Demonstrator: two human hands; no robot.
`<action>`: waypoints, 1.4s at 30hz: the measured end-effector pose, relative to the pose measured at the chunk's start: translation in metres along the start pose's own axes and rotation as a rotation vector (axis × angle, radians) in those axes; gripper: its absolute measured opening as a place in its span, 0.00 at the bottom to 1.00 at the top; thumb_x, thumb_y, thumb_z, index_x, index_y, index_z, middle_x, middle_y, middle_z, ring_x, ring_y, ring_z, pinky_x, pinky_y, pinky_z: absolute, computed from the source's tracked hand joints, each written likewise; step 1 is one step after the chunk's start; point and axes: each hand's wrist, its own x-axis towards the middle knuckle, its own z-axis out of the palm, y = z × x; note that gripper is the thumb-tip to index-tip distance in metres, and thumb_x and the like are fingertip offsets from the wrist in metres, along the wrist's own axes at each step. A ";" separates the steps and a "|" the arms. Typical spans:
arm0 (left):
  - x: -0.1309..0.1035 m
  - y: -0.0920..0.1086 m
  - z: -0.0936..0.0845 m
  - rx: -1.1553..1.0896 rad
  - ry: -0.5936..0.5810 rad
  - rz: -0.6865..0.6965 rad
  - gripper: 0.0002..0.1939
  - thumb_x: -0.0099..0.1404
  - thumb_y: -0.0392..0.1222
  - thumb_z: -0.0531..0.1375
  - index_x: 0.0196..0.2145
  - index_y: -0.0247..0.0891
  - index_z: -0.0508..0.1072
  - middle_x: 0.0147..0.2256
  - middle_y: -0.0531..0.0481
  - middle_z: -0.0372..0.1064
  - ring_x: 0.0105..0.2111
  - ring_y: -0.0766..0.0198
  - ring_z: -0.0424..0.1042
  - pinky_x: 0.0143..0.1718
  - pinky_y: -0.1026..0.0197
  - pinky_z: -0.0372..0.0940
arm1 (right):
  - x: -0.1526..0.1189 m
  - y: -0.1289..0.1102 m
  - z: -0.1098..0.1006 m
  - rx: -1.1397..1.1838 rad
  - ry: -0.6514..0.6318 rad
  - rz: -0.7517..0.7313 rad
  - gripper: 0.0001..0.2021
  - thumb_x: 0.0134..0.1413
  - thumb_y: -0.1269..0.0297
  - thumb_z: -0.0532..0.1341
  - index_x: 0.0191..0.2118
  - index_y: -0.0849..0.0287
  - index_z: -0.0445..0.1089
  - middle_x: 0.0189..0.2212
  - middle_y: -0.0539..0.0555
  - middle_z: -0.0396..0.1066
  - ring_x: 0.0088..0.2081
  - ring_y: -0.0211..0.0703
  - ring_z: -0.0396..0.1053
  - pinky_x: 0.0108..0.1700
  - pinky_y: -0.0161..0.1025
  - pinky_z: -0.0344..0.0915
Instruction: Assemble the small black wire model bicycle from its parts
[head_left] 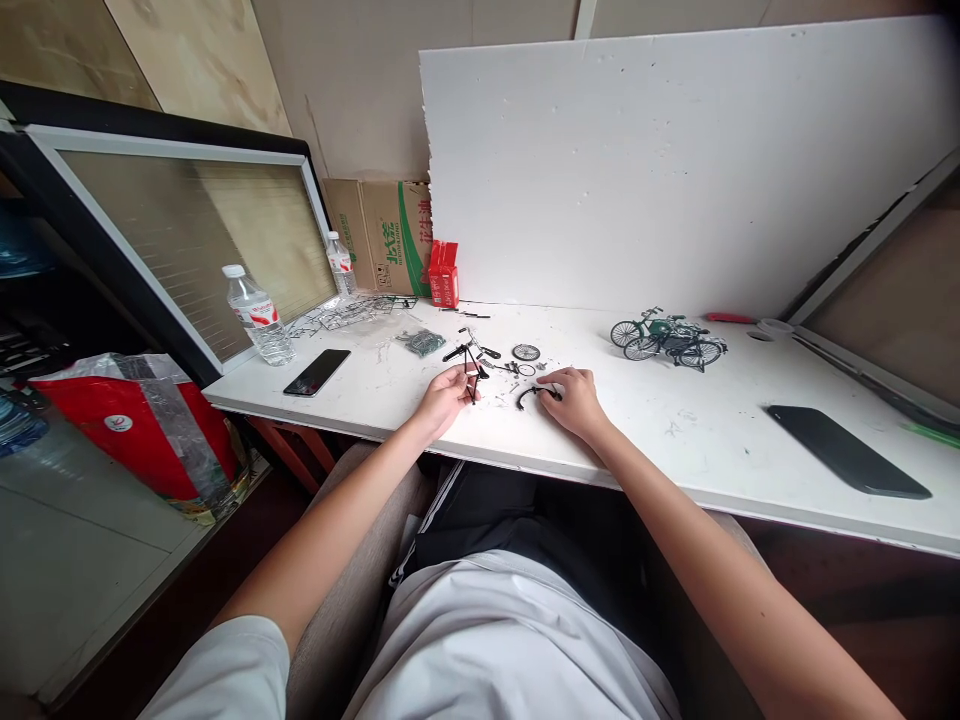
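Currently, the step in hand looks like handling loose parts of a miniature bicycle. The person's left hand (448,398) grips a thin black plastic bicycle frame (481,375), which rises upright from between thumb and fingers. The right hand (575,402) has its fingertips at one end of a curved black plastic strip (524,394); whether they pinch it or merely rest there cannot be told. That strip's free end points towards the left fingers, apart from them. A round spoked black wheel (526,352) lies beyond both sets of fingertips. Such slender pieces probably call for a light, precise pinch.
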 end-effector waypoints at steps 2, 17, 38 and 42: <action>0.000 0.000 -0.001 -0.005 0.010 -0.015 0.15 0.62 0.40 0.72 0.46 0.36 0.78 0.34 0.50 0.69 0.30 0.66 0.70 0.36 0.60 0.63 | -0.001 -0.003 -0.002 0.006 -0.004 0.012 0.19 0.57 0.66 0.62 0.53 0.56 0.81 0.52 0.63 0.76 0.60 0.65 0.62 0.62 0.56 0.62; -0.004 0.011 0.008 -0.099 0.098 -0.040 0.22 0.63 0.59 0.71 0.38 0.38 0.72 0.39 0.51 0.72 0.20 0.76 0.47 0.24 0.61 0.49 | -0.002 -0.004 -0.002 0.052 -0.024 0.007 0.14 0.60 0.64 0.59 0.47 0.57 0.80 0.51 0.63 0.69 0.59 0.62 0.60 0.64 0.56 0.58; -0.005 0.012 0.003 -0.108 -0.001 -0.039 0.21 0.61 0.50 0.59 0.40 0.29 0.82 0.38 0.37 0.76 0.23 0.68 0.58 0.22 0.60 0.51 | -0.001 -0.003 0.001 0.064 0.009 -0.021 0.12 0.60 0.67 0.59 0.44 0.56 0.80 0.50 0.62 0.69 0.58 0.61 0.61 0.65 0.57 0.59; -0.003 0.011 0.003 -0.064 0.000 -0.065 0.20 0.61 0.50 0.60 0.35 0.28 0.82 0.35 0.36 0.75 0.23 0.68 0.57 0.19 0.62 0.45 | -0.001 -0.002 0.001 0.069 0.007 -0.020 0.12 0.60 0.67 0.59 0.44 0.55 0.79 0.50 0.62 0.69 0.58 0.61 0.61 0.65 0.57 0.58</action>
